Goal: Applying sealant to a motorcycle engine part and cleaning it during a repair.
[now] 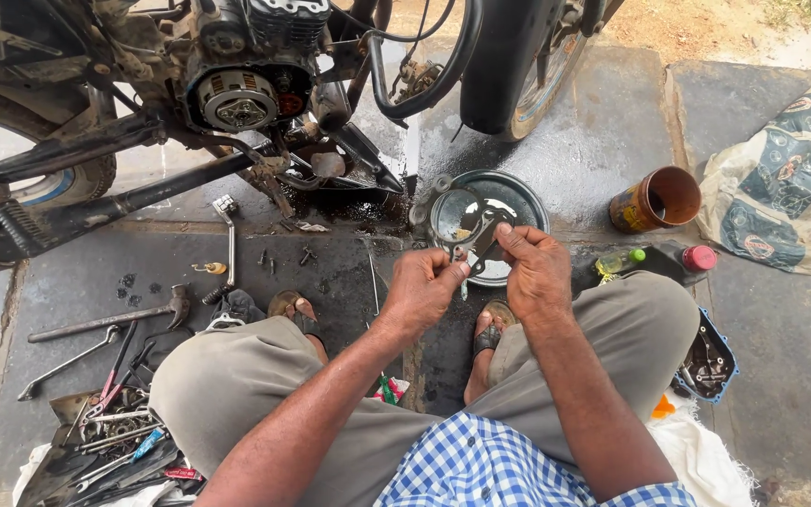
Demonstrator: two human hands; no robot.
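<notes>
My left hand and my right hand meet over my knees, both gripping a small dark metal engine part between the fingers. Just beyond the hands lies a round metal pan holding oily parts. Further back stands a motorcycle with its clutch exposed on the open engine side. I squat with sandalled feet on the wet stone floor.
A hammer, spanners and a pile of tools lie at the left. A rusty can, a bottle with a red cap, an engine cover and a printed sack sit at the right. Loose bolts scatter near the bike.
</notes>
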